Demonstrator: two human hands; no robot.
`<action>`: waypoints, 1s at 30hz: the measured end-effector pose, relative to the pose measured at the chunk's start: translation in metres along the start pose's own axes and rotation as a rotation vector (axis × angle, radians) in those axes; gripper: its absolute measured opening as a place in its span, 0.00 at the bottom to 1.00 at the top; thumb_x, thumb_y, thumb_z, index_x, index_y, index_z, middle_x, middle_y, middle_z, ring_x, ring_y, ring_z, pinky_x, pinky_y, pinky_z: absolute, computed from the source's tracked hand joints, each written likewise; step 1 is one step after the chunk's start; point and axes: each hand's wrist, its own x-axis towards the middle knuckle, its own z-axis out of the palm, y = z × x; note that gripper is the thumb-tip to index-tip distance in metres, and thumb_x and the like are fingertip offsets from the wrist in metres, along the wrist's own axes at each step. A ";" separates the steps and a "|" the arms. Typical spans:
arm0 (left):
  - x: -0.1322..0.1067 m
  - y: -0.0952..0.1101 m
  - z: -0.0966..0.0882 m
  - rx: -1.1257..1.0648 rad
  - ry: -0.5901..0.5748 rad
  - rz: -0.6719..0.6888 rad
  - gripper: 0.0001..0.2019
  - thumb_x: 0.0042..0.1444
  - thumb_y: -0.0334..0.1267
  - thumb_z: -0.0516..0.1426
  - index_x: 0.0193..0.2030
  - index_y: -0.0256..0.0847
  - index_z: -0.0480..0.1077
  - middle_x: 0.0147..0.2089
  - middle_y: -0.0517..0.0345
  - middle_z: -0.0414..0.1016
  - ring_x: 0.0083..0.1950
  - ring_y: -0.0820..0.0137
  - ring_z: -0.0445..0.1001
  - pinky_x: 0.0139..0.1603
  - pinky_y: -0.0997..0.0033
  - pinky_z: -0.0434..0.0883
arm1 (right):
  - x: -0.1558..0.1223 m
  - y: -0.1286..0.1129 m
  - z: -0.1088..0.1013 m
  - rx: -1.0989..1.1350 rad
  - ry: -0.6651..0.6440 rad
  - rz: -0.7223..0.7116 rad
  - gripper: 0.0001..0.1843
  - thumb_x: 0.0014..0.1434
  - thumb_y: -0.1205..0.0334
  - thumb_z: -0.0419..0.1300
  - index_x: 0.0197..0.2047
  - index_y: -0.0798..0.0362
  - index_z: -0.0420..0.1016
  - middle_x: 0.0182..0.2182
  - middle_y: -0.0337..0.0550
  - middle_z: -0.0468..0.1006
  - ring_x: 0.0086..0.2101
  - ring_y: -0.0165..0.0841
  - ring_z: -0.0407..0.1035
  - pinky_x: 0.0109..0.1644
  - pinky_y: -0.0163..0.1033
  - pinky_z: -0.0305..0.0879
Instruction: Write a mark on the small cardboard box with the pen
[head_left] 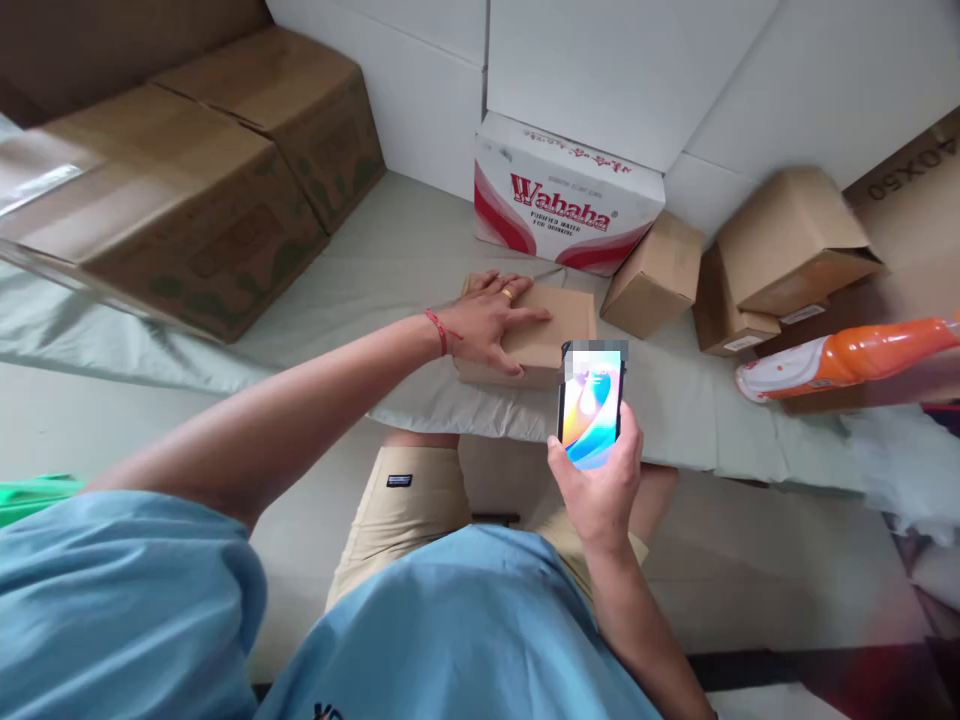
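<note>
My left hand (pixel 491 320) lies flat, fingers stretched out, on top of a small brown cardboard box (pixel 559 335) that rests on a pale green sheet (pixel 390 270). A red string is on that wrist and a ring on one finger. My right hand (pixel 600 480) is wrapped round a phone (pixel 591 405) with a lit colourful screen, held upright just in front of the box's near right corner.
A white and red Wahaha carton (pixel 562 195) stands behind the box against the white wall. Small brown boxes (pixel 652 275) (pixel 787 245) sit to the right, large cartons (pixel 187 190) at left. An orange and white tape dispenser (pixel 847 360) lies at right.
</note>
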 end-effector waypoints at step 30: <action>0.001 -0.002 0.002 0.006 0.007 0.007 0.54 0.46 0.67 0.68 0.79 0.50 0.64 0.85 0.36 0.46 0.83 0.31 0.47 0.79 0.28 0.41 | 0.012 0.081 -0.026 -0.179 0.012 0.205 0.53 0.51 0.34 0.70 0.70 0.59 0.66 0.54 0.63 0.77 0.52 0.56 0.73 0.59 0.61 0.71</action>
